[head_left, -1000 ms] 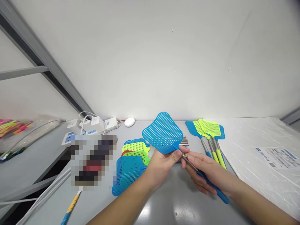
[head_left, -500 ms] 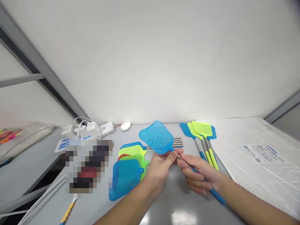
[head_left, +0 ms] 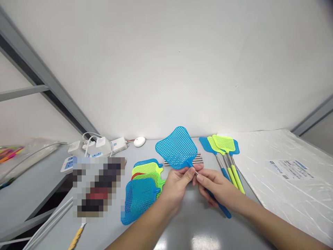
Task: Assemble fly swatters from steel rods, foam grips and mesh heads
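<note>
Between my hands is a blue fly swatter head, its mesh tilted up and to the left. My left hand pinches the neck of this head between thumb and fingers. Close against it, my right hand is closed round a metal rod whose blue handle sticks out below the palm. The rod's tip meets the neck at my fingertips; how far it sits inside is hidden. Left of my hands lies a pile of loose swatter heads, a blue one on top. Several metal rods lie behind the held head.
Swatters with handles, blue and yellow-green, lie at the right beside a white wrapped package. At the left are a power strip with chargers, cables and a blurred-out object. A white oval device rests by the wall.
My right hand has slid up the rod toward my left hand, and the blue handle has moved up and left. The blue head has turned to face me more.
</note>
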### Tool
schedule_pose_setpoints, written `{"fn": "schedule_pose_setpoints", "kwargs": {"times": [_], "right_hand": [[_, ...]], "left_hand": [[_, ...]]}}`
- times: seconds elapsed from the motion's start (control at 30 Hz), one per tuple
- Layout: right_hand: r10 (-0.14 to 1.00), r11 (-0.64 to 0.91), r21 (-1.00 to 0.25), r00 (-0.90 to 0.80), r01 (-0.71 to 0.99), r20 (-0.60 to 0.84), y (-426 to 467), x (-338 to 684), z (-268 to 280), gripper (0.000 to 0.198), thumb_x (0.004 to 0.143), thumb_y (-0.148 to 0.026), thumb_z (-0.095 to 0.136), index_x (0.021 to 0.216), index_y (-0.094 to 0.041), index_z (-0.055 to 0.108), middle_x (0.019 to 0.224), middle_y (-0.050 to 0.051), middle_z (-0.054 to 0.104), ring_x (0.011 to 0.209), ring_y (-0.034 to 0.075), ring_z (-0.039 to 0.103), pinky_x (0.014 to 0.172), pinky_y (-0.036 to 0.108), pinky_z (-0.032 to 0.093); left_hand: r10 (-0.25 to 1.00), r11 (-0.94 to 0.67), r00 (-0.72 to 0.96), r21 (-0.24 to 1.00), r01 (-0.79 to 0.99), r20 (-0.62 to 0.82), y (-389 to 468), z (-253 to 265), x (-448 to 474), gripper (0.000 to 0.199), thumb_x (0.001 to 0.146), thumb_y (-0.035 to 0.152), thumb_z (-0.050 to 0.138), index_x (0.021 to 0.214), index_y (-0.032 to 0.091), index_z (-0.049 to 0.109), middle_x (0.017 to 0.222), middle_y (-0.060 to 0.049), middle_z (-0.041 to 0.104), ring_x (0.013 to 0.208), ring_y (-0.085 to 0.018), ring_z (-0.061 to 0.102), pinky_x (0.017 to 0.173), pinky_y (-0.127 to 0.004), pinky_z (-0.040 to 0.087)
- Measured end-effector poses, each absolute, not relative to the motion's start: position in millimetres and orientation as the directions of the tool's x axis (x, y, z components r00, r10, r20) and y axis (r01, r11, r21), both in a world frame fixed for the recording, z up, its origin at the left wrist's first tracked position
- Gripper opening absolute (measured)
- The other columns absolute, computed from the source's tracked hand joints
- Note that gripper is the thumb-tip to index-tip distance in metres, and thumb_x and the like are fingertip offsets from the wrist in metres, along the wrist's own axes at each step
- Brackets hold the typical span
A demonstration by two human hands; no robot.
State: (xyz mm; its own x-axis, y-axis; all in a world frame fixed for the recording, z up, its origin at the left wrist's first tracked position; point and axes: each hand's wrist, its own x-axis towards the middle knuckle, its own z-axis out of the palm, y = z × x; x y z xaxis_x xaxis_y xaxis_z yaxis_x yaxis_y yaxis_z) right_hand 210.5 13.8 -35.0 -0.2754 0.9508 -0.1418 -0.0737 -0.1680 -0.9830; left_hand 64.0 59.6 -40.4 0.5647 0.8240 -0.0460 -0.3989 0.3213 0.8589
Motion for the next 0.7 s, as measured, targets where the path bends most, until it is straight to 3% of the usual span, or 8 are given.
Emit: {"fn": "schedule_pose_setpoints", "kwargs": {"times": [0.07, 0.13, 0.23, 0.33, 0.53, 0.63, 0.7], "right_hand": [[0.952, -0.177, -0.981, -0.265, -0.077, -0.151, 13.4, 210.1, -33.8, 0.036, 0.092, -0.05, 0.046, 0.081, -0.017, 0.053, 0.038, -0.01, 0.046, 0.027, 0.004, 0.034, 0.035, 0.016, 0.039], [0.913, -0.281, -0.942, -0.354, -0.182, -0.204, 14.1, 212.0, -32.8, 0.038, 0.093, -0.052, 0.043, 0.076, -0.019, 0.051, 0.034, -0.01, 0.043, 0.024, 0.005, 0.029, 0.033, 0.018, 0.04], [0.783, -0.51, -0.79, -0.564, -0.342, -0.262, 15.9, 217.0, -33.2, 0.039, 0.092, -0.055, 0.039, 0.077, -0.021, 0.047, 0.034, -0.012, 0.04, 0.022, 0.006, 0.024, 0.028, 0.019, 0.039], [0.711, -0.588, -0.707, -0.667, -0.393, -0.221, 17.2, 220.0, -34.8, 0.037, 0.092, -0.056, 0.039, 0.079, -0.022, 0.046, 0.035, -0.012, 0.04, 0.021, 0.006, 0.024, 0.027, 0.019, 0.039], [0.805, -0.486, -0.828, -0.512, -0.279, -0.3, 16.3, 214.7, -33.9, 0.042, 0.092, -0.057, 0.036, 0.078, -0.02, 0.049, 0.037, -0.011, 0.04, 0.024, 0.005, 0.025, 0.031, 0.02, 0.041], [0.894, -0.308, -0.949, -0.362, -0.072, -0.263, 14.2, 212.4, -31.8, 0.038, 0.091, -0.056, 0.042, 0.082, -0.02, 0.05, 0.04, -0.011, 0.04, 0.028, 0.006, 0.029, 0.035, 0.02, 0.04], [0.957, -0.143, -0.977, -0.231, 0.157, -0.177, 12.2, 211.6, -29.1, 0.033, 0.091, -0.053, 0.046, 0.087, -0.02, 0.053, 0.046, -0.01, 0.04, 0.036, 0.007, 0.035, 0.04, 0.019, 0.036]], "left_hand": [[0.831, 0.295, 0.555, 0.87, -0.395, -0.03, 58.2, -40.0, 64.7, 0.035, 0.085, 0.033, 0.062, 0.057, 0.014, 0.063, 0.09, -0.008, 0.068, 0.102, -0.022, 0.059, 0.102, -0.038, 0.036], [0.836, 0.291, 0.548, 0.868, -0.403, -0.027, 55.0, -38.6, 66.2, 0.036, 0.087, 0.035, 0.06, 0.058, 0.013, 0.065, 0.101, -0.01, 0.069, 0.107, -0.023, 0.057, 0.103, -0.038, 0.035], [0.839, 0.332, 0.542, 0.839, -0.431, -0.054, 49.3, -35.6, 68.1, 0.029, 0.088, 0.036, 0.057, 0.079, 0.014, 0.073, 0.105, -0.012, 0.069, 0.109, -0.023, 0.057, 0.105, -0.039, 0.034], [0.834, 0.367, 0.546, 0.815, -0.448, -0.075, 45.5, -33.5, 68.7, 0.028, 0.089, 0.036, 0.057, 0.096, 0.014, 0.073, 0.107, -0.012, 0.068, 0.109, -0.023, 0.058, 0.105, -0.039, 0.034], [0.854, 0.335, 0.51, 0.86, -0.386, -0.104, 50.0, -35.9, 66.7, 0.035, 0.086, 0.042, 0.059, 0.101, 0.013, 0.071, 0.084, -0.01, 0.07, 0.095, -0.023, 0.062, 0.095, -0.038, 0.041], [0.888, 0.289, 0.45, 0.881, -0.375, -0.1, 59.9, -36.1, 62.5, 0.035, 0.084, 0.043, 0.062, 0.099, 0.014, 0.071, 0.081, -0.009, 0.069, 0.087, -0.02, 0.062, 0.088, -0.034, 0.044], [0.921, 0.239, 0.382, 0.887, -0.395, -0.078, 67.2, -35.2, 58.9, 0.031, 0.083, 0.043, 0.063, 0.093, 0.015, 0.072, 0.089, -0.008, 0.069, 0.085, -0.018, 0.061, 0.085, -0.032, 0.044]]}}
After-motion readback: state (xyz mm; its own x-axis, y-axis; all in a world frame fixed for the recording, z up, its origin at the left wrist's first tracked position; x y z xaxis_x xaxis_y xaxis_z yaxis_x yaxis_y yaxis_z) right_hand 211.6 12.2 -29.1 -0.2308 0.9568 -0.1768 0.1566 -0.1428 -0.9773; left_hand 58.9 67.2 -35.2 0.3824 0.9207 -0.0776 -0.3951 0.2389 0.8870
